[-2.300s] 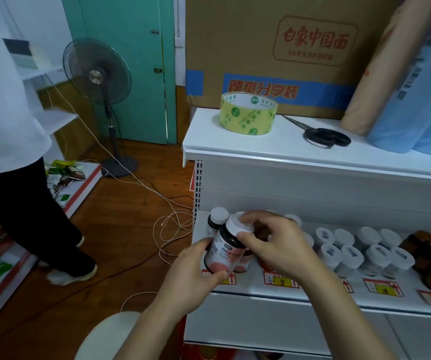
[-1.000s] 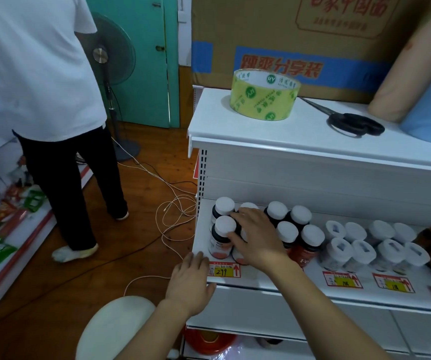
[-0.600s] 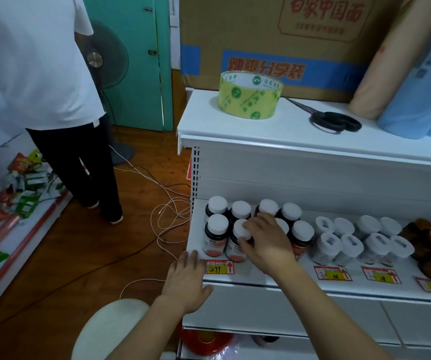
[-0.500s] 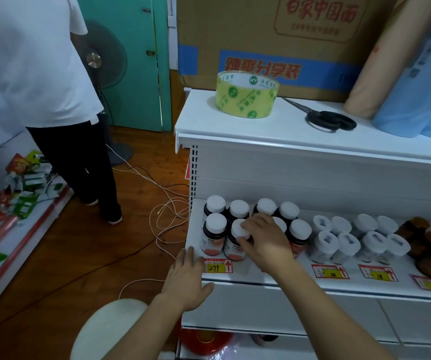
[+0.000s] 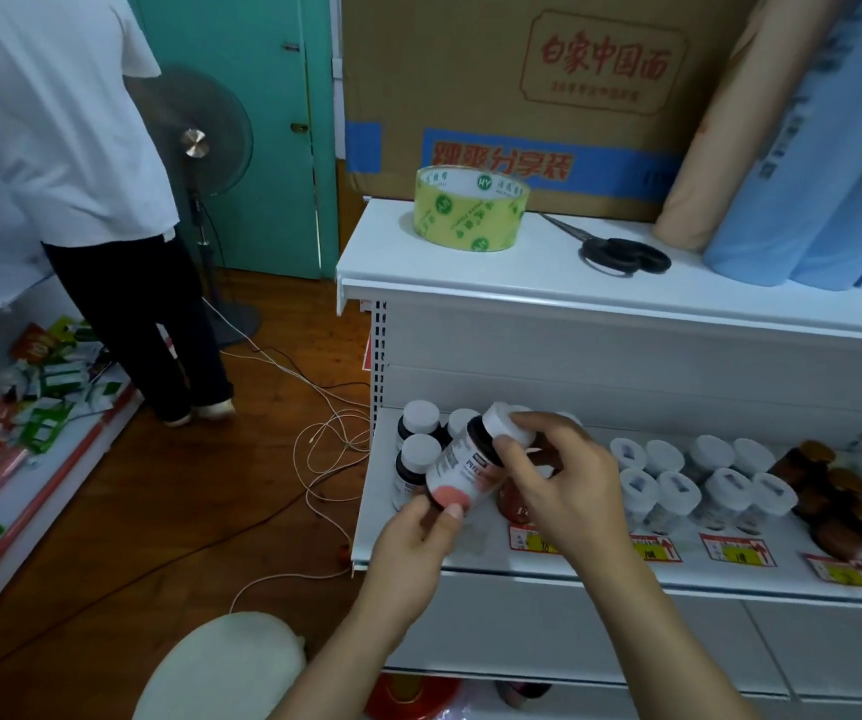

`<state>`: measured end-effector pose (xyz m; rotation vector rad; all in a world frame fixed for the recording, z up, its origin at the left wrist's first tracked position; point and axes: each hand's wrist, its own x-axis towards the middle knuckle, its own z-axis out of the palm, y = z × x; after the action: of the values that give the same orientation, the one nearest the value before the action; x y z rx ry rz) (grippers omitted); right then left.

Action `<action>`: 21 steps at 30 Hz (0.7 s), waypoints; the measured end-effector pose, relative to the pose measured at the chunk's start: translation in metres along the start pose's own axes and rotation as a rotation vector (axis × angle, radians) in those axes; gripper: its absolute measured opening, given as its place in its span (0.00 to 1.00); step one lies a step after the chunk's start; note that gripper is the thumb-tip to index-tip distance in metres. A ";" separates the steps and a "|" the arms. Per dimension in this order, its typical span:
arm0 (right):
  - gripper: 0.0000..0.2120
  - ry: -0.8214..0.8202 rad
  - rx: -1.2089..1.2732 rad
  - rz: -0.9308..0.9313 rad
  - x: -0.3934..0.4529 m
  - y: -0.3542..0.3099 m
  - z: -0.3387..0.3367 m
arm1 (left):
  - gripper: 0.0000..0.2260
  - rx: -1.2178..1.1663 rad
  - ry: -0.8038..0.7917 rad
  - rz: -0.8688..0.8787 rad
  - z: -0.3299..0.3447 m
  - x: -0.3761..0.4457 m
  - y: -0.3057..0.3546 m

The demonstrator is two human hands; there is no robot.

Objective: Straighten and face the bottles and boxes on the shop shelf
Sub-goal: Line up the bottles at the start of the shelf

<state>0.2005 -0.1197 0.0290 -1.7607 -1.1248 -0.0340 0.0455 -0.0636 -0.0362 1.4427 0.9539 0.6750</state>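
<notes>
Both hands held one dark bottle [image 5: 462, 472] tilted above the near left end of the shop shelf [image 5: 564, 566].

The left hand [image 5: 418, 537] pinched the bottle's base between thumb and fingers, while the right hand [image 5: 553, 478] curled its fingers round the white cap. The bottle leaned with its cap up and to the right, label facing the camera. Other white-capped dark bottles [image 5: 418, 449] stood just behind it on the shelf; clear jars [image 5: 704, 485] stood further right. A tape roll [image 5: 470, 207] and scissors [image 5: 621, 252] lay on the top of the unit.
</notes>
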 end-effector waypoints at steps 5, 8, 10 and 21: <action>0.10 0.068 0.166 0.124 -0.009 -0.012 -0.007 | 0.08 -0.326 0.235 0.042 0.011 -0.018 0.012; 0.13 0.090 0.253 0.199 -0.014 -0.018 -0.008 | 0.07 -0.428 0.257 0.066 0.013 -0.024 0.023; 0.15 0.073 0.300 0.215 -0.018 -0.022 -0.010 | 0.07 -0.505 0.259 0.068 0.012 -0.026 0.030; 0.14 0.086 0.523 0.125 -0.036 -0.041 -0.019 | 0.09 -0.391 0.277 0.216 -0.002 -0.044 0.060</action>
<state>0.1602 -0.1552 0.0504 -1.3411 -0.8618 0.2380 0.0320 -0.0970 0.0284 1.1282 0.8227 1.1755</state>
